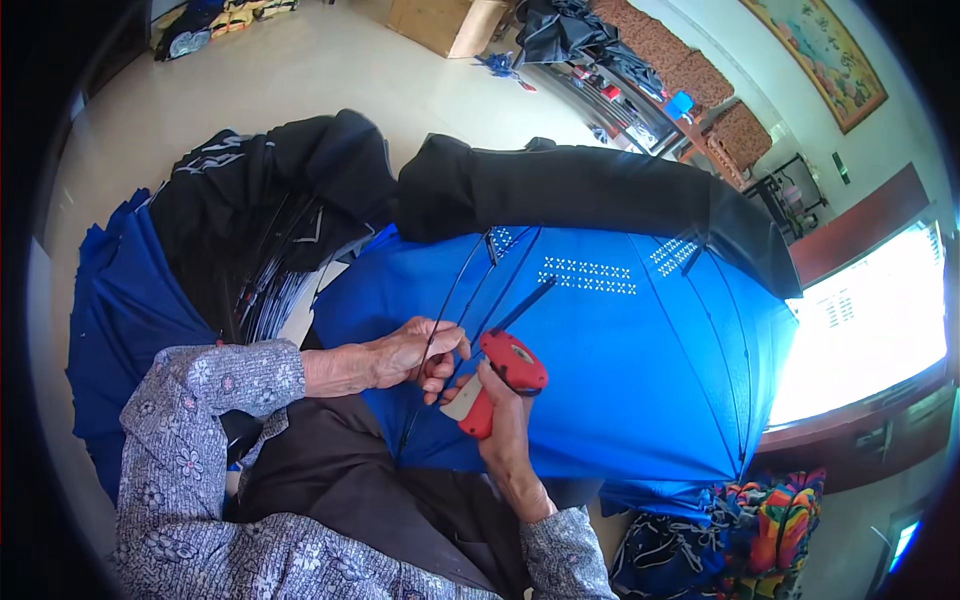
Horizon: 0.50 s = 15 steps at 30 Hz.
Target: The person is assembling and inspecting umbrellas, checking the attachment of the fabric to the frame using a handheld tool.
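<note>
Over my lap spreads an opened blue umbrella (620,370) with thin dark ribs and patches of small white marks. A wide black cloth band (590,190) runs along its far side. My left hand (420,360) is closed, its thumb and fingers pinching a thin dark umbrella rib (455,295). Close beside it on the right, my right hand (505,420) wraps round a red and white pistol-shaped hand tool (515,362). The tool's head is near my left fingertips; I cannot tell whether it touches the rib.
On my left lie more blue cloth (130,310) and black folded umbrellas with bundled ribs (265,290). Colourful fabric (780,525) is heaped at the lower right. A bright window (860,325) stands right. Farther off are a cardboard box (450,22) and a cluttered table (640,110).
</note>
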Tool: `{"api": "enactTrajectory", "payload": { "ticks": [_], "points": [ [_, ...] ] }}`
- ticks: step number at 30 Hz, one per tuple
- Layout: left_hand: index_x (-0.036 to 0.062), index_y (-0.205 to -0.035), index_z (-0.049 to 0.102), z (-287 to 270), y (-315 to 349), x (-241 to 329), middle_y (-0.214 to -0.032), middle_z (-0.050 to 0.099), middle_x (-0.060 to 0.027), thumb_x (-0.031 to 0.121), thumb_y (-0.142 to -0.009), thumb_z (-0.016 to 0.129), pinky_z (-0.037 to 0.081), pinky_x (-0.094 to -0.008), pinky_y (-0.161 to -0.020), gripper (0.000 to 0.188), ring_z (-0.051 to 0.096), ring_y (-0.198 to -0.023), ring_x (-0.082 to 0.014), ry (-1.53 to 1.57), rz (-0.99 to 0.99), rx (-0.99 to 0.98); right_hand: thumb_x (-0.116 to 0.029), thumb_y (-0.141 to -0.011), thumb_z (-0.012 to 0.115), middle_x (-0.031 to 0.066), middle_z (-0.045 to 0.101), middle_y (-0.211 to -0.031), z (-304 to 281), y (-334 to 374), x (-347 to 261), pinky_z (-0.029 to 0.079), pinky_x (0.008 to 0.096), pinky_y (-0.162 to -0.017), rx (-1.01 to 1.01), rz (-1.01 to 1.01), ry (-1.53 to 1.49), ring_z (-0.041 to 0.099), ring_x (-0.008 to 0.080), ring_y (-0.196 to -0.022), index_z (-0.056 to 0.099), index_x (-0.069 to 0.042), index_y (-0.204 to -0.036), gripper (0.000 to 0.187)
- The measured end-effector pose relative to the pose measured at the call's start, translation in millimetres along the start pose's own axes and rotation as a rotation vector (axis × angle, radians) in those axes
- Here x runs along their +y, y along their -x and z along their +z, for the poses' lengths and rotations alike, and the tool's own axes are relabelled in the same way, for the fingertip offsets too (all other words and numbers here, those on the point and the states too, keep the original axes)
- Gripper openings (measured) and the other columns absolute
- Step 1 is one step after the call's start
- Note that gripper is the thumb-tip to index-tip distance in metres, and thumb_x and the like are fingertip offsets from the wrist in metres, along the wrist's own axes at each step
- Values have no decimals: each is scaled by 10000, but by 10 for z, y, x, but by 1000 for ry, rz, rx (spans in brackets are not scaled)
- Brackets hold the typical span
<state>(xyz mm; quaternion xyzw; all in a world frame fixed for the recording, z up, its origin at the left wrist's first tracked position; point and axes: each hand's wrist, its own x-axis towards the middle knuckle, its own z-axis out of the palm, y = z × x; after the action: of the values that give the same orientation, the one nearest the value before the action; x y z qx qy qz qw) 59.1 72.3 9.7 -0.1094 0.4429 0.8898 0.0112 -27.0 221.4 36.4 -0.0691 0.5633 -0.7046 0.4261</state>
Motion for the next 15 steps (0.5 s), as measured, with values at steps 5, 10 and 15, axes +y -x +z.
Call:
{"api": "enactTrajectory", "payload": {
  "ticks": [5,10,15],
  "points": [
    [33,-917,490,25,31,41,-576,451,-19,381,-974,424,498,-293,-475,359,477,-460,-108,-99,-23,46,-176,-890,578,138,614,-825,21,37,28,554,381,-619,25,2,-36,646,256,-679,502,-27,-1044,227],
    [27,-881,461,24,15,37,-555,457,-33,398,-971,411,518,-309,-441,385,506,-438,-125,-207,-50,93,-209,-898,565,140,610,-835,-24,45,34,550,401,-639,-13,46,-96,638,266,-702,506,-21,-1031,237],
    [31,-871,452,27,10,27,-544,441,-28,418,-970,399,512,-303,-429,403,499,-428,-126,-311,-45,125,-266,-917,526,144,599,-841,-172,-36,-13,536,441,-668,-271,175,-301,620,279,-726,509,-13,-1043,283]
  ]
}}
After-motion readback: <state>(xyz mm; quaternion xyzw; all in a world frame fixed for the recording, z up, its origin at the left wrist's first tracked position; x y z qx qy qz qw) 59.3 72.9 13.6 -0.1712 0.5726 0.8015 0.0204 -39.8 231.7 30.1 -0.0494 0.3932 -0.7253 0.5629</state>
